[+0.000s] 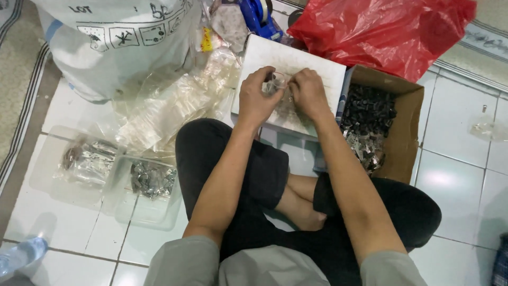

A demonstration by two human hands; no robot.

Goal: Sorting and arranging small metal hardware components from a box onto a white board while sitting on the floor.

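Bag: a small clear bag [276, 83] sits pinched between both hands, just above the white board; what is inside is too small to tell.
Left hand: the left hand [256, 98] grips the bag's left edge, fingers curled closed on it.
Right hand: the right hand [308, 92] grips the bag's right edge, fingers bent shut on it, knuckles close to those of the left hand.
Board: a white board [296, 61] lies flat under the hands, in front of the crossed legs, its near edge hidden by the wrists.
Box: a brown cardboard box [405, 132] stands just right of the board, open, with small dark parts [370, 108] heaped at the far end and shiny bits [365, 151] nearer.
Red bag: a red plastic bag [386, 29] lies beyond the box, touching its far edge.
Clear bags: a loose heap of empty clear bags [169, 103] spreads left of the board.
Trays: two clear plastic trays [50, 182] rest on the floor tiles at the left, one with filled packets [87, 159], the other with small metal pieces [152, 179].
Sack: a large white sack [116, 37] stands behind the heap.
Tape dispenser: a blue tape dispenser [258, 16] lies beyond the board.
Bottle: a clear bottle [21, 254] lies at the lower left.
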